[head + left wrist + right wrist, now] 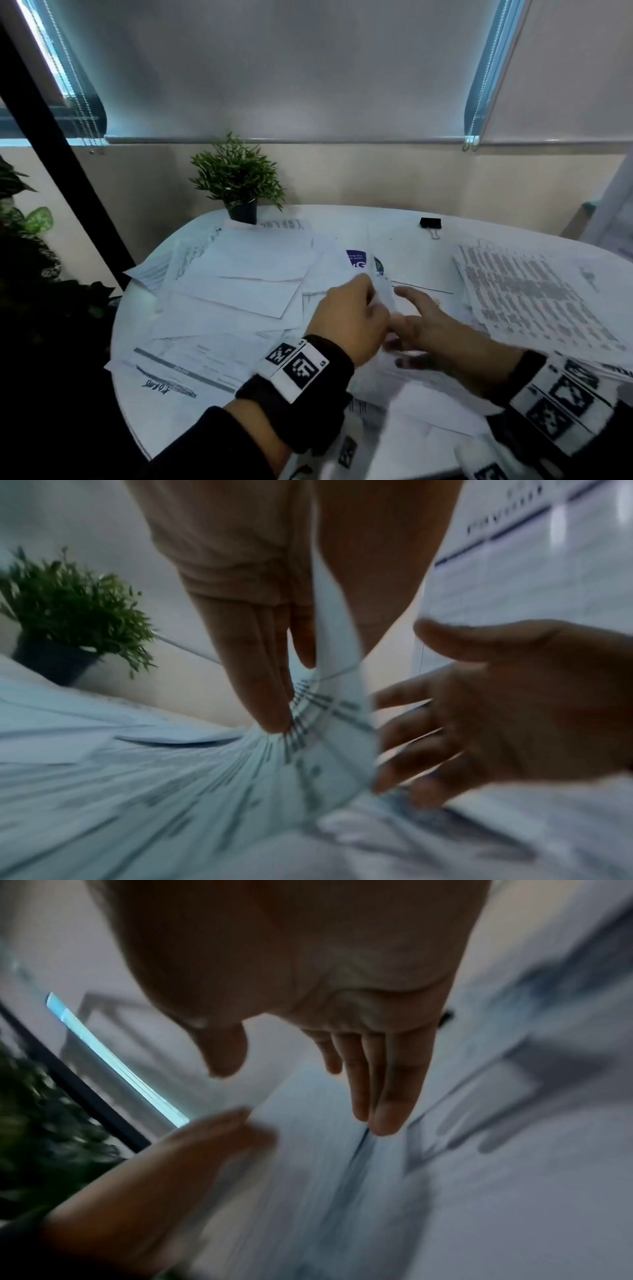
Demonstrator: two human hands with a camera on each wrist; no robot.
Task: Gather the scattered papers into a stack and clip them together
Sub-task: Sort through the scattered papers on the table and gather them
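Left hand (349, 318) pinches one raised sheet (337, 696); right hand (421, 325) is spread open beside it, holding nothing. Risk: that single-point pinch may crease the sheet, or it may slip and disturb the papers (246, 274) beneath.

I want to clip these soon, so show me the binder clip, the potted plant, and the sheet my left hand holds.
binder clip (430, 223), head view, black body.
potted plant (236, 174), head view, foliage.
held sheet (337, 696), left wrist view, printed part beside the fingers.
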